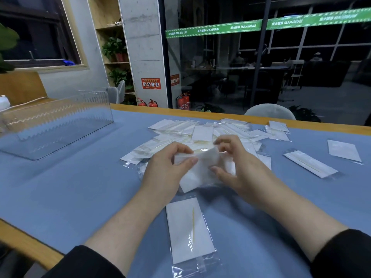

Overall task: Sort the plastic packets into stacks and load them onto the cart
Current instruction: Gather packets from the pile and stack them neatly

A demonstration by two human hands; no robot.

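Note:
A bunch of white plastic packets is held between both hands above the blue table cover. My left hand grips its left edge with thumb and curled fingers. My right hand grips its right side, thumb underneath. Behind them lies a loose pile of packets. One packet with a toothpick inside lies flat between my forearms. Another long packet and a shorter one lie apart at the right.
A clear plastic box stands at the table's left. The blue cover ends at a wooden table edge at the near left. A grey chair back sits beyond the far edge, before a glass wall.

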